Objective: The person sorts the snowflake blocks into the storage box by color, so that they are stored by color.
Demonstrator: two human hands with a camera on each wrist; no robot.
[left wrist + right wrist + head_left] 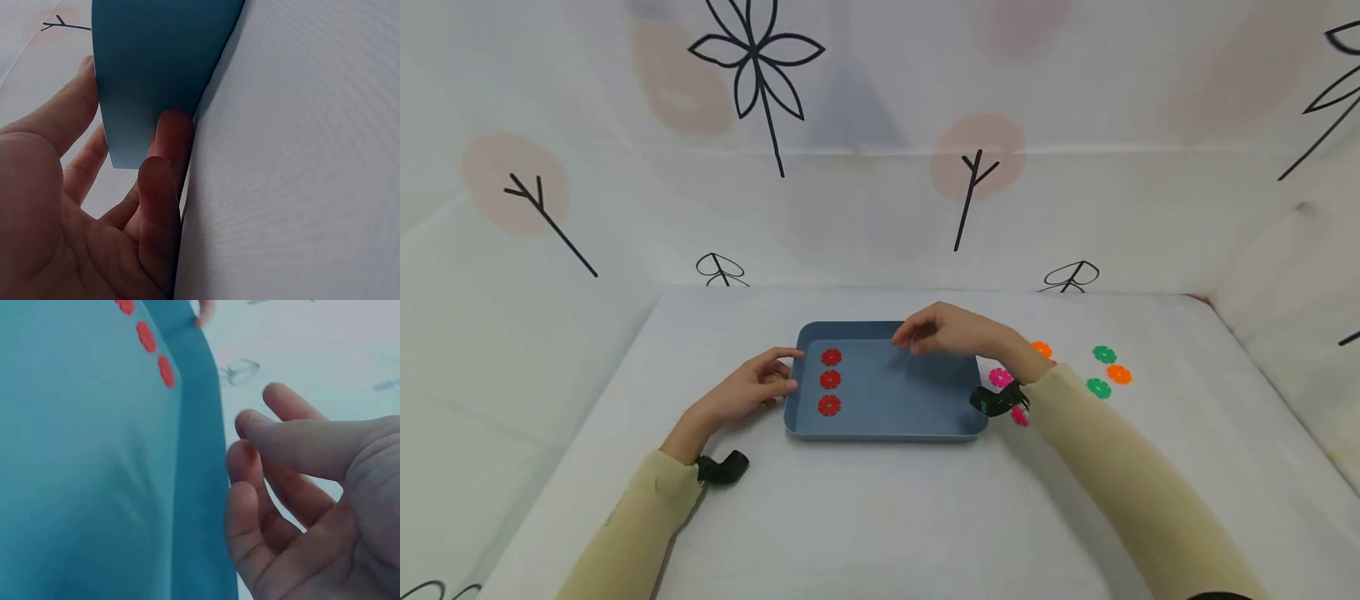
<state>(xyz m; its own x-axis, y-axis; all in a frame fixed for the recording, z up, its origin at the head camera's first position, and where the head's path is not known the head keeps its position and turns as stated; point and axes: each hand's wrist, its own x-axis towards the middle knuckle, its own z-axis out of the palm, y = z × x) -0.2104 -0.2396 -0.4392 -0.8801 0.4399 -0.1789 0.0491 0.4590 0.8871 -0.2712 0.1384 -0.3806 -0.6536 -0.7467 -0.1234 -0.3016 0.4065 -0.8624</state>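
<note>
A blue-grey tray (887, 437) lies on the white-covered table. Down its left side run three red flower-shaped discs (830, 379) in a column. My left hand (747, 390) is at the tray's left end, fingertips touching the rim and outer wall; in the left wrist view, fingers (175, 134) rest against that wall. Over the tray's far right part hovers my right hand (951, 329), its fingers loosely bent. Seen in the right wrist view, the right hand (294, 487) shows nothing between thumb and fingertips, beside the tray wall (203, 487).
Right of the tray lie loose flower discs: pink (1000, 377), orange (1118, 374) and green (1104, 354). The right forearm (1120, 467) passes over part of that group and hides some of it. A patterned cloth (865, 217) hangs behind the table.
</note>
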